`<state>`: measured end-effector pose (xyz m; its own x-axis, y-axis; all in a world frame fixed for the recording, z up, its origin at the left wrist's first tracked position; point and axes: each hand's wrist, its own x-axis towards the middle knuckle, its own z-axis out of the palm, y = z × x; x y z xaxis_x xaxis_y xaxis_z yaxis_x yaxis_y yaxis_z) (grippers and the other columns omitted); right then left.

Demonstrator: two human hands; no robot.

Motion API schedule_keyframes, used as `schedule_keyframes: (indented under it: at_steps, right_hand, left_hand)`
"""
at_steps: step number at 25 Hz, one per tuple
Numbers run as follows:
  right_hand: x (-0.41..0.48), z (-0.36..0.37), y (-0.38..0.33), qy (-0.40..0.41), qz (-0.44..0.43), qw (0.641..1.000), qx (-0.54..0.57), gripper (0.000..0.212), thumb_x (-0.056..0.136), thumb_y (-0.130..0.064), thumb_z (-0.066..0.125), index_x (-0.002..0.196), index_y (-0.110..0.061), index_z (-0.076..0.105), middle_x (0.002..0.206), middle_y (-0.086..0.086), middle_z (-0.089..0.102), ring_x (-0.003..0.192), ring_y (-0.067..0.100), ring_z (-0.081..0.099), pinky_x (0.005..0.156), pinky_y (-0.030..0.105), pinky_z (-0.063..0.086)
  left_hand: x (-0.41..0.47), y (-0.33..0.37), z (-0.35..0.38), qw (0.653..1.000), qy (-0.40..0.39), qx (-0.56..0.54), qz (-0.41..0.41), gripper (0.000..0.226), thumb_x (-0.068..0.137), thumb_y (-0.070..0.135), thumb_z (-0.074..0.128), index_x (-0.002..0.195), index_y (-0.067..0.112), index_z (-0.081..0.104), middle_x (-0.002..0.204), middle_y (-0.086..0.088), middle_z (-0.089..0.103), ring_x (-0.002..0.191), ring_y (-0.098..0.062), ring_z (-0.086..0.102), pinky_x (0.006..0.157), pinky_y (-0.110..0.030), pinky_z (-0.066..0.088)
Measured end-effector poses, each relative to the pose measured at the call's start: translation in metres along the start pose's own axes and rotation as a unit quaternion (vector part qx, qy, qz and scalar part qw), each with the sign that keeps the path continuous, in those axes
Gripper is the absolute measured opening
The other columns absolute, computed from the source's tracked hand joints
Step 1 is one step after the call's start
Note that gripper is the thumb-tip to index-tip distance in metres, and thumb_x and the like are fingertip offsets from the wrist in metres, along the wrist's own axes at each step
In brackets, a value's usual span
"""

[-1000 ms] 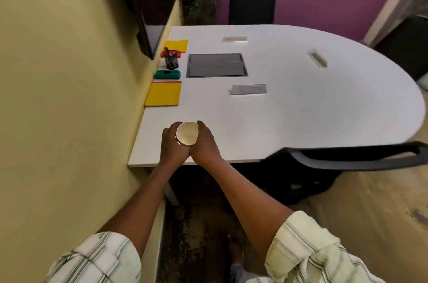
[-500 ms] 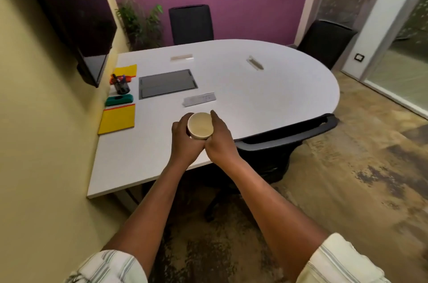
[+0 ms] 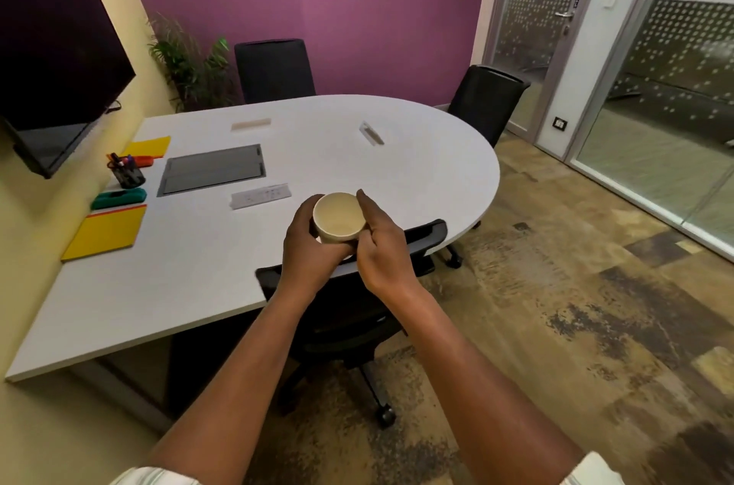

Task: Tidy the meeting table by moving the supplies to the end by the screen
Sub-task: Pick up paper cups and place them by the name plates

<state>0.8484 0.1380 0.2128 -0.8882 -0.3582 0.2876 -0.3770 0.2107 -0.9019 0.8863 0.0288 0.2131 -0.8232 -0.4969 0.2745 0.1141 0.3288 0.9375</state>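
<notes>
Both hands wrap the cup: left hand curls its fingers round the left wall & underneath, right hand presses on the right wall w/ one finger up by the rim, the rest tucked lower. Cup is small, cream, mouth up & tipped a bit toward the camera. Inside looks empty, tho a little residue can't be ruled out. It's held seemingly clear of the top, over the near edge of the white table, just above a black chair. Material unclear: paper or thin ceramic. Either way prob. light & fine for one hand. If paper, the wall will buckle under a hard squeeze, so take it mid-wall, thumb opposite fingers, not by the rim, & keep it level. Well apart to the left, at the end under the wall screen, sit the other supplies: pen pot, green block & yellow pad in a row along the wall. A grey panel is set in the top beside them. My guess: the cup belongs there too, near the yellow pad, set flat on its base.
</notes>
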Motion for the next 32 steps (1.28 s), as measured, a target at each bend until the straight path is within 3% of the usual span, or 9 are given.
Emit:
schedule_keyframes:
  at_steps: [4, 7, 13, 16, 19, 25, 28, 32]
  right_hand:
    - [0.009, -0.059, 0.025, -0.023, -0.015, 1.0, 0.01, 0.055, 0.094, -0.004, 0.031, 0.148, -0.013, 0.03, 0.152, 0.002, 0.034, 0.14, 0.01, 0.03, 0.116, 0.024, 0.024]
    - [0.023, -0.086, 0.04, -0.03, -0.028, 0.999, 0.023, 0.054, 0.094, -0.01, 0.031, 0.148, -0.014, 0.03, 0.152, 0.001, 0.035, 0.138, 0.006, 0.031, 0.115, 0.022, 0.025]
    - [0.067, -0.128, 0.082, -0.076, -0.04, 0.996, 0.035, 0.057, 0.093, -0.033, 0.031, 0.15, -0.025, 0.027, 0.154, -0.01, 0.031, 0.138, -0.005, 0.026, 0.114, 0.019, 0.025]
    - [0.1, -0.143, 0.107, -0.102, -0.053, 0.993, 0.008, 0.063, 0.092, -0.058, 0.037, 0.149, -0.033, 0.024, 0.152, -0.015, 0.031, 0.135, -0.003, 0.033, 0.11, 0.027, 0.036]
    - [0.135, -0.15, 0.121, -0.093, -0.046, 0.994, -0.015, 0.073, 0.086, -0.064, 0.047, 0.148, -0.032, 0.025, 0.149, -0.013, 0.035, 0.131, 0.007, 0.042, 0.104, 0.039, 0.043]
    - [0.213, -0.179, 0.142, -0.125, -0.043, 0.991, 0.021, 0.087, 0.075, -0.055, 0.068, 0.147, -0.026, 0.029, 0.148, -0.013, 0.038, 0.132, -0.003, 0.037, 0.105, 0.023, 0.04]
    - [0.252, -0.198, 0.161, -0.167, -0.044, 0.985, 0.007, 0.087, 0.071, -0.052, 0.075, 0.143, -0.027, 0.034, 0.138, -0.017, 0.046, 0.122, -0.005, 0.045, 0.091, 0.004, 0.039]
    - [0.291, -0.227, 0.191, -0.213, -0.049, 0.975, 0.035, 0.069, 0.069, -0.046, 0.078, 0.126, -0.031, 0.044, 0.112, -0.021, 0.055, 0.1, -0.005, 0.054, 0.074, 0.003, 0.043]
  left_hand:
    - [-0.003, 0.019, 0.06, 1.0, 0.006, -0.009, 0.002, 0.065, 0.058, 0.014, 0.083, 0.108, 0.044, 0.052, 0.101, 0.028, 0.061, 0.092, 0.018, 0.056, 0.07, -0.005, 0.047]
    - [0.006, 0.024, 0.092, 1.0, 0.015, -0.018, 0.006, 0.066, 0.057, 0.019, 0.083, 0.106, 0.048, 0.052, 0.101, 0.031, 0.061, 0.094, 0.017, 0.056, 0.071, 0.0, 0.044]
    - [0.04, 0.011, 0.145, 0.999, 0.02, -0.036, 0.017, 0.063, 0.059, 0.023, 0.085, 0.111, 0.044, 0.056, 0.108, 0.026, 0.063, 0.098, 0.009, 0.06, 0.073, -0.005, 0.048]
    - [0.064, -0.003, 0.175, 0.998, 0.042, -0.04, 0.016, 0.064, 0.064, 0.02, 0.084, 0.117, 0.041, 0.055, 0.111, 0.023, 0.063, 0.099, 0.006, 0.061, 0.074, -0.007, 0.05]
    - [0.087, -0.007, 0.208, 0.996, 0.088, -0.029, 0.012, 0.066, 0.07, 0.014, 0.08, 0.122, 0.041, 0.05, 0.114, 0.023, 0.062, 0.103, 0.005, 0.06, 0.077, -0.005, 0.048]
    - [0.146, -0.007, 0.265, 0.987, 0.155, -0.022, 0.029, 0.071, 0.062, 0.017, 0.087, 0.124, 0.023, 0.052, 0.117, 0.012, 0.061, 0.104, 0.002, 0.059, 0.081, -0.007, 0.047]
    - [0.172, -0.014, 0.291, 0.987, 0.158, 0.002, 0.029, 0.071, 0.061, 0.016, 0.086, 0.123, 0.024, 0.052, 0.117, 0.014, 0.061, 0.104, 0.005, 0.058, 0.08, -0.005, 0.046]
    - [0.196, -0.022, 0.333, 0.982, 0.188, 0.023, -0.006, 0.067, 0.067, 0.004, 0.08, 0.123, 0.028, 0.053, 0.117, 0.015, 0.062, 0.106, 0.001, 0.059, 0.082, -0.01, 0.049]
